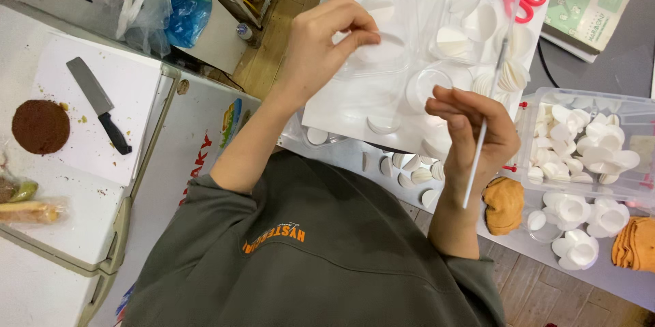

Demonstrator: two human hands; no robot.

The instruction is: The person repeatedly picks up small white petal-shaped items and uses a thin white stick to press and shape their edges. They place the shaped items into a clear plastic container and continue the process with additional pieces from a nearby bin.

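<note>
thin white disc (382, 46) pinched in left hand (321, 47) fingers; right hand (471, 132) fingers grip slim white stick (477, 156).

The person's left hand (321, 44) pinches a thin white round disc (382, 49) over a clear plastic tray (402, 6). The right hand (471, 132) grips a slim white stick (477, 153).

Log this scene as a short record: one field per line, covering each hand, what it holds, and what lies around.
view: head camera, looking down
left hand: pinches a white disc over a clear tray
right hand: holds a thin white stick, tip up
work surface: white board with more white discs
right side: clear bin full of white caps; orange cloth
top: red scissors
left side: knife and brown round cake on a white counter
</note>
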